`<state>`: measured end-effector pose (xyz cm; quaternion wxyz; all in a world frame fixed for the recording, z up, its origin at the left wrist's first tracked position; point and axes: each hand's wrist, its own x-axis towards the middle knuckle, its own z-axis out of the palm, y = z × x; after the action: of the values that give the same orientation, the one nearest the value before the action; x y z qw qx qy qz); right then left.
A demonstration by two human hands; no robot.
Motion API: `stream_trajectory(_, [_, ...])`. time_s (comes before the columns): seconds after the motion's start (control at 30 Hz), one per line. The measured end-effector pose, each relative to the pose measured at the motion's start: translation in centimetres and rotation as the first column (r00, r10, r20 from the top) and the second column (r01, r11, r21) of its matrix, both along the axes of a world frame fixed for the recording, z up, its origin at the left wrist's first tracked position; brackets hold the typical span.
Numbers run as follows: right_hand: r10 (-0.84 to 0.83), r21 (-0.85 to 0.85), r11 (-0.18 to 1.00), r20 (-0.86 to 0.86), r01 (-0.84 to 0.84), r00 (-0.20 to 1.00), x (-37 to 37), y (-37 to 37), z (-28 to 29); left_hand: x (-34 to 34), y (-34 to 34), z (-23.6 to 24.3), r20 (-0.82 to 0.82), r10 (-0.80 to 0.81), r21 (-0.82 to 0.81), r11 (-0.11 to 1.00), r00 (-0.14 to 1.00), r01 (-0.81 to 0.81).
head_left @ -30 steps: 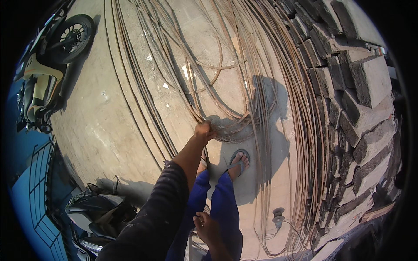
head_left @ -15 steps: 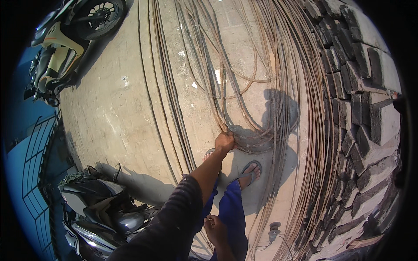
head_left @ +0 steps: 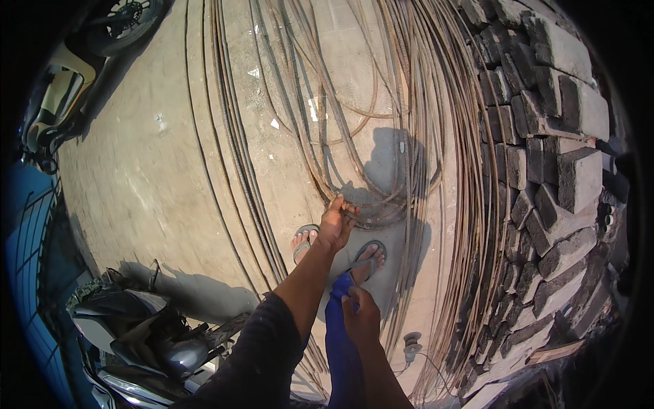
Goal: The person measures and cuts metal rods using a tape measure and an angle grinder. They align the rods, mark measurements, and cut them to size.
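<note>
Nearest us, our right hand curls its fingers beside the knee of our blue trousers; whether it pinches the cloth, we cannot tell. Beyond it, our left hand grasps the bent rods at their curve, low over the floor in front of our feet. With one bare hand on the steel, the bend could spring loose or scrape a palm if the grip slips. Our sandalled feet stand just behind that curve, toes exposed should the steel drop. Farther right, the long rusty rods run close by; a snag among them could jerk the bundle sideways. Past them rise rough stacked blocks, which a swinging rod end might knock loose.
</note>
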<state>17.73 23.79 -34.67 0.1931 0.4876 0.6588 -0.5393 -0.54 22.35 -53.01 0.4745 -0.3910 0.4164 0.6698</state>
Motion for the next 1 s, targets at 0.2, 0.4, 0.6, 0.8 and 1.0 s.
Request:
stream_trajectory(0.2, [0.538, 0.492, 0.747, -0.053, -0.446, 0.841, -8.3, 11.1, -8.2, 0.9, 4.3, 6.0, -0.122, 0.054, -0.159, 0.985, 0.991, -0.073])
stream_trajectory(0.4, [0.485, 0.291, 0.836, 0.009, -0.466, 0.875, -10.9, 10.4, -5.2, -0.4, 3.5, 12.3, -0.174, 0.031, -0.164, 0.985, 0.984, -0.06])
stream_trajectory(0.6, [0.424, 0.49, 0.803, -0.068, -0.34, 0.903, -11.6, 7.2, 3.2, -1.4, 1.0, 21.5, -0.259, 0.048, -0.114, 0.99, 0.965, -0.08])
stream_trajectory(0.8, [0.473, 0.531, 0.776, -0.13, -0.342, 0.871, -14.5, 1.5, 10.8, -4.8, -6.0, 27.5, -0.208, 0.178, -0.106, 0.973, 0.962, -0.203])
stream_trajectory(1.0, [0.542, 0.472, 0.765, -0.106, -0.438, 0.834, -16.2, -1.1, 13.2, -6.7, -8.6, 30.8, -0.239, 0.172, -0.143, 0.967, 0.956, -0.21])
